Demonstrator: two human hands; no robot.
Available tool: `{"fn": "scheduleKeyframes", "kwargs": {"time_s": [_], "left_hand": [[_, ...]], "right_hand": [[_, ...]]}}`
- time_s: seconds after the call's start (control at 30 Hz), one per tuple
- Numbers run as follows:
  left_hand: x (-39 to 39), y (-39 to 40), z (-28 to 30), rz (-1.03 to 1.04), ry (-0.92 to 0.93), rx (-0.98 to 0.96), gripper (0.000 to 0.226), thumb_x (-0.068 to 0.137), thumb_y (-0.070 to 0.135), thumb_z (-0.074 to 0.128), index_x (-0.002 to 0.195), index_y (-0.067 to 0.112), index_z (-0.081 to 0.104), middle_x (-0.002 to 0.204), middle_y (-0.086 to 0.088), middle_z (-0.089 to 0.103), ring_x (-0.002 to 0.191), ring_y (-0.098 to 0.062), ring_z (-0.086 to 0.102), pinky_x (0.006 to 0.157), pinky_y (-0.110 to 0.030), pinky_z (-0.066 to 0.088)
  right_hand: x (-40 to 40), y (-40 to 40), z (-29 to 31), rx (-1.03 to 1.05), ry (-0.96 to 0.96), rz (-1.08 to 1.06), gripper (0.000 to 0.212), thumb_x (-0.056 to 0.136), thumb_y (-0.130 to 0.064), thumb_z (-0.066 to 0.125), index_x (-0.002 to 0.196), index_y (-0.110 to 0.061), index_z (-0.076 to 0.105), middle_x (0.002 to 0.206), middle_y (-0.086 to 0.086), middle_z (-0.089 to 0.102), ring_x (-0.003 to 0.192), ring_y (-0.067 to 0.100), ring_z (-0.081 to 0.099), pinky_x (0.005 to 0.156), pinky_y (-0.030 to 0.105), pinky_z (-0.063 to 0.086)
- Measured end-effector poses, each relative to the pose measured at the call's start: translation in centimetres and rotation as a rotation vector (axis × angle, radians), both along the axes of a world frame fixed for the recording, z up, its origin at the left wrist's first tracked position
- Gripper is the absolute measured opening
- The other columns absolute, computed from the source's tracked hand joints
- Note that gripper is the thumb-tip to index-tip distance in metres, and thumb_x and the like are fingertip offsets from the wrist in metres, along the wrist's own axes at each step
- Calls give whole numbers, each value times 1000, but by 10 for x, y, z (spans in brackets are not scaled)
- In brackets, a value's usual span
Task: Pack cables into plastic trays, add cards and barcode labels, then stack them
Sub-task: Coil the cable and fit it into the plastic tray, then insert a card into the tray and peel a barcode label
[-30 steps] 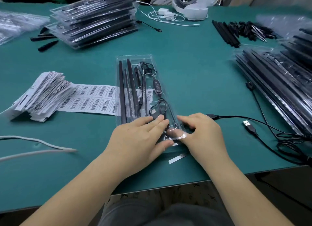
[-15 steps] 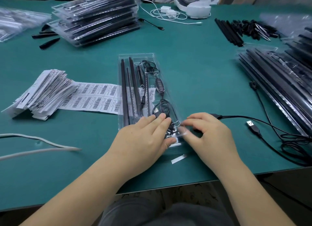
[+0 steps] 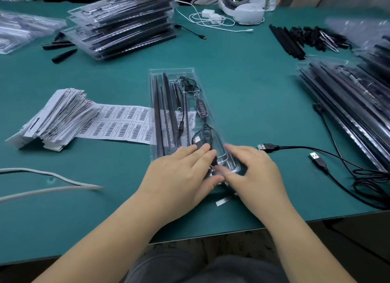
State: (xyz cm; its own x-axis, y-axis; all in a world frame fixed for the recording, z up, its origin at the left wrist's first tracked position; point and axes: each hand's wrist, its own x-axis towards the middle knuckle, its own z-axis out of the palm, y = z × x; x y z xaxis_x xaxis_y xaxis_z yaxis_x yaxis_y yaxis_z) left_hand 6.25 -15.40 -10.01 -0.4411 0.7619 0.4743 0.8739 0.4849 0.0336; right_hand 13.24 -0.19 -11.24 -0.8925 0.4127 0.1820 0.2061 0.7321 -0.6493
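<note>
A clear plastic tray point(image 3: 202, 80) lies lengthwise in the middle of the green table, holding black rods and a coiled black cable with an inline controller point(image 3: 202, 108). My left hand point(image 3: 179, 173) lies flat on the tray's near end, fingers straight and pressing down. My right hand point(image 3: 253, 173) rests on the tray's near right corner; its fingertips touch the plastic beside my left thumb, and its grip is blurred. A sheet of barcode labels point(image 3: 122, 122) lies partly under the tray's left side, next to a fanned stack of white cards point(image 3: 50, 120).
A stack of packed trays point(image 3: 124, 23) stands at the back left, and more trays point(image 3: 354, 105) lie at the right. Loose black USB cables point(image 3: 316, 158) trail right of my hands. A grey cord point(image 3: 52, 177) lies at the left. A small white strip point(image 3: 222, 201) sits near the table edge.
My right hand has slid left along the tray's near corner until its fingertips meet my left thumb. My left hand has stayed pressed on the tray.
</note>
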Motion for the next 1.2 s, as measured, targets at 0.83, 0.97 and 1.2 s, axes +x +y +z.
{"fn": "scheduleKeyframes", "kwargs": {"time_s": [0.83,0.97,1.2], "left_hand": [[-42,-31,43,92,-753,257,19,87,38,58,101,36,69,85,31,66,84,12,60,73,-8,46],[-79,-63,65,574,-357,401,22,90,26,55,105,29,70,93,15,69,89,-10,61,77,-25,43],[-131,-115,65,1193,-337,-48,17,92,22,50,85,7,52,92,-18,56,86,-35,47,68,-36,33]], "right_hand": [[22,18,7,232,-160,334,65,75,-71,32,136,-47,26,142,-37,15,132,-6,23,108,20,14],[24,16,6,207,-119,310,63,75,-67,40,134,-46,33,140,-37,24,131,-3,31,107,25,19],[23,15,6,204,-80,280,60,74,-65,50,130,-44,42,137,-33,34,123,-1,38,103,29,26]]}}
